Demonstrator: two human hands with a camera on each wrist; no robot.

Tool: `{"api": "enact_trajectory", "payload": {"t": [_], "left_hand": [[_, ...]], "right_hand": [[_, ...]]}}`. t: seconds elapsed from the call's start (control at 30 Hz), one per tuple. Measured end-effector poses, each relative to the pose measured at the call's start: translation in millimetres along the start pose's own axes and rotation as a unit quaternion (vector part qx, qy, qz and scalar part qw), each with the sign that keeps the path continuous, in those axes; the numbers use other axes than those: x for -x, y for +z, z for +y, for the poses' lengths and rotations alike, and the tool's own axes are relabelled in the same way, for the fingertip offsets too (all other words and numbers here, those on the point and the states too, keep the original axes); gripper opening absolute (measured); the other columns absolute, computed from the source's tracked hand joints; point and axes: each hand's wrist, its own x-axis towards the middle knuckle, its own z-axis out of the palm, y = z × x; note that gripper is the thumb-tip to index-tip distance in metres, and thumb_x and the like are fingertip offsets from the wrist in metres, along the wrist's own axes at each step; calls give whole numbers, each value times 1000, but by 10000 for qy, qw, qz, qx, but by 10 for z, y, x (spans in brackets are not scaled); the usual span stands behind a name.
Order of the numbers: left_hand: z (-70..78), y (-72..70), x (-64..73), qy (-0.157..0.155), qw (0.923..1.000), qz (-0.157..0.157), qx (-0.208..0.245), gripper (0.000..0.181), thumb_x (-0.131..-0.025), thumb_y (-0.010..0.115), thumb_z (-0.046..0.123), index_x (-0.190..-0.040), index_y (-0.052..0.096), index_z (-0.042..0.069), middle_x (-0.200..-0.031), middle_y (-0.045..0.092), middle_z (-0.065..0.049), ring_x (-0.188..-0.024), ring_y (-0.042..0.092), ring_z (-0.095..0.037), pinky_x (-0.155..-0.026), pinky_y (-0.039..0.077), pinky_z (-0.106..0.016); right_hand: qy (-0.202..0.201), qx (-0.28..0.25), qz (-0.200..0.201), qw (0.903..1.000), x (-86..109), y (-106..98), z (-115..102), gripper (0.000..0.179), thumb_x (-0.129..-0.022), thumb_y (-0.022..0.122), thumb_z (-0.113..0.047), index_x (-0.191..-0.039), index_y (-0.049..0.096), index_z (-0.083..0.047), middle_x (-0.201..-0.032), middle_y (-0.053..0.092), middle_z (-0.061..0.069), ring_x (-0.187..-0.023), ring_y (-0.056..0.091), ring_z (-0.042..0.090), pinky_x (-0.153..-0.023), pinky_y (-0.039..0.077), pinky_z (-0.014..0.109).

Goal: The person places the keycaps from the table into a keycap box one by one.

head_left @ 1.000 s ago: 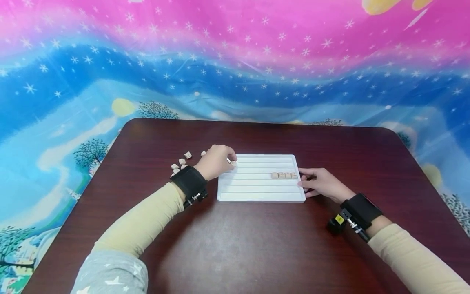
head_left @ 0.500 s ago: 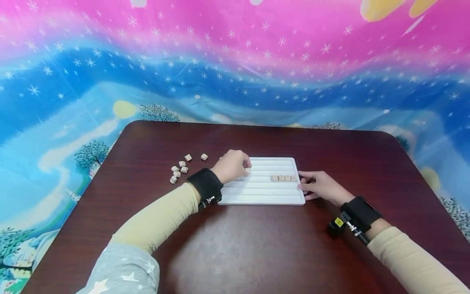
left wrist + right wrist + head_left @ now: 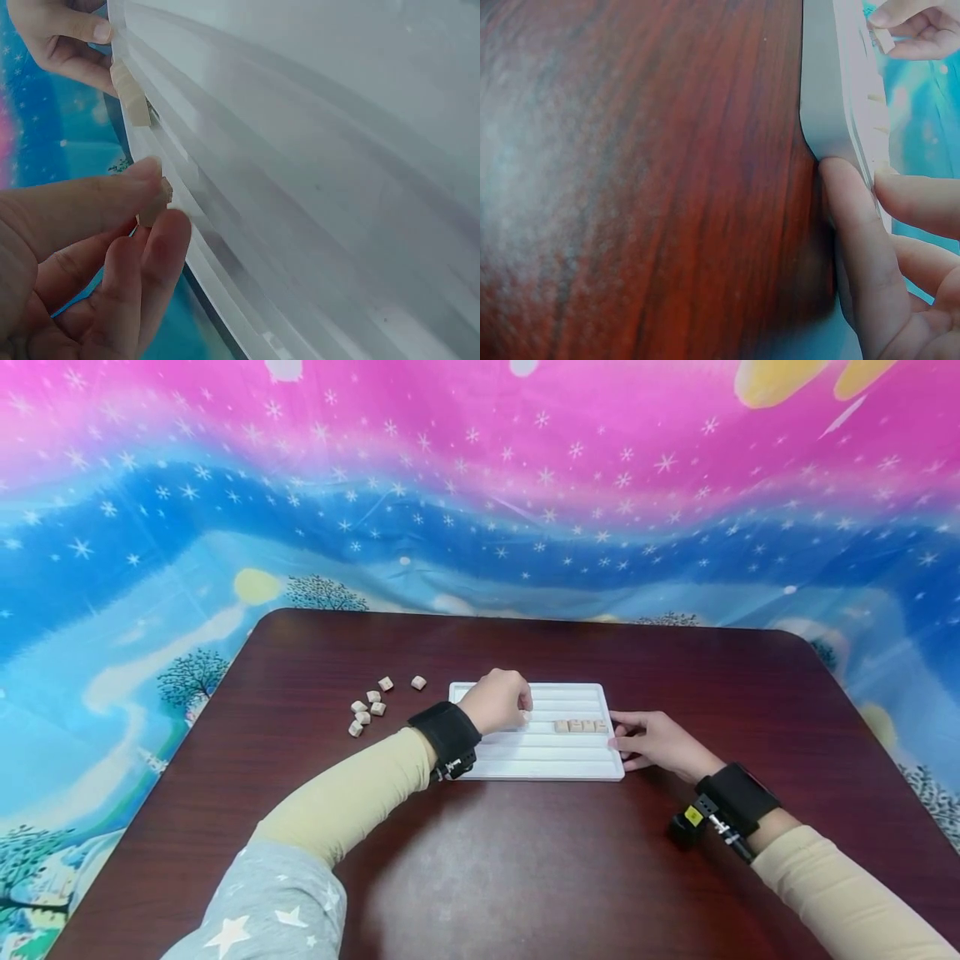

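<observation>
My left hand (image 3: 495, 702) is over the middle of a white ridged tray (image 3: 543, 770). Between its thumb and fingertips it pinches a small beige tile (image 3: 154, 208), held just above the ridges in the left wrist view. A short row of similar marked tiles (image 3: 581, 727) lies in one groove by the tray's right side. At that right edge, my right hand (image 3: 654, 742) grips the tray. In the right wrist view one of its fingers (image 3: 861, 240) lies against the tray's side wall while another touches the top rim.
Several loose beige tiles (image 3: 363, 717) are scattered on the dark reddish-brown table (image 3: 510, 868), left of the tray. One tile (image 3: 418, 682) sits a little apart, nearer the tray. A colourful patterned cloth (image 3: 480, 502) hangs behind the table's far edge.
My left hand has moved right, from the tray's upper left corner to its middle, carrying the tile. My right hand stays at the right edge, and the tile row looks the same.
</observation>
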Motion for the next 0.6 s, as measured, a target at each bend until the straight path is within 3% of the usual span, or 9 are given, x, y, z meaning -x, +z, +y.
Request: {"api": "enact_trajectory", "payload": {"t": [0.27,0.6], "left_hand": [[92,33,-39,26,9999,-127,-103,8,-87,77,1,-90,78,9,-89,71,-1,-81,62,-17,-75,51,-30],[182,113,-109,82,9992,-171,-343,9,-84,80,1,-86,78,10,-83,70,2,-74,60,-14,-70,50,-27]], "right_hand": [[-6,29,23,10000,4,0,-5,65,-100,64,-1,-154,30,11,-112,54,21,-89,67,22,-73,60,36],[-48,47,-20,10000,15,1,14,67,-100,64,-2,-155,28,11,-113,54,22,-91,67,23,-74,60,37]]}}
